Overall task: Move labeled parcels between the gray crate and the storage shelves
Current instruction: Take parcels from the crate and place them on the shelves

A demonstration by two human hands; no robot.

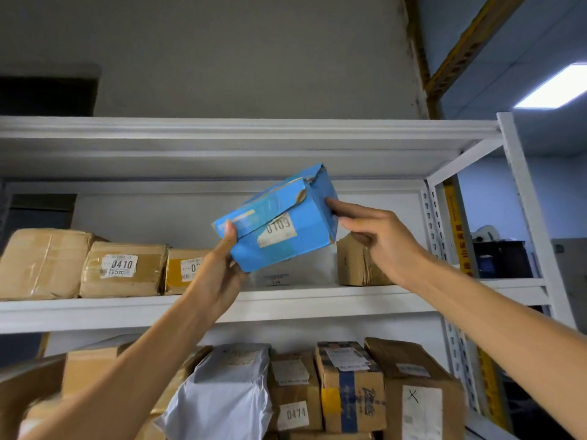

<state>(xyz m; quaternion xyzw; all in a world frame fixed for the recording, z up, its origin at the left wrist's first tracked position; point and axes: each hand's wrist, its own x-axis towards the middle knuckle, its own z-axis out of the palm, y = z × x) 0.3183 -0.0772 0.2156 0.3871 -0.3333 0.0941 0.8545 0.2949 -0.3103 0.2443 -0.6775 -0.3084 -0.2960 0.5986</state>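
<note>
A blue cardboard parcel [276, 223] with a white label reading 0109 hangs in the air in front of the upper bay of the white metal storage shelves [317, 300], clear of the board and tilted. Its long axis runs from low on the left to high on the right, with the label face on the near side. The left hand [219, 271] grips the low left corner, its thumb curled onto the front face and its other fingers hidden underneath. The right hand [378, 239] meets the high right end with its fingers straight and close together, the tips pressing that end face rather than wrapping it. The left hand seems to carry the load while the right steers.

Just beyond and below the parcel is a gap between a yellow-brown taped box [184, 271] on the left and a small brown carton [355, 265] on the right. A flat pale parcel [295, 271] lies in it. Shelving likely means lowering the right end and pushing the parcel far. The gray crate is out of view.
</note>
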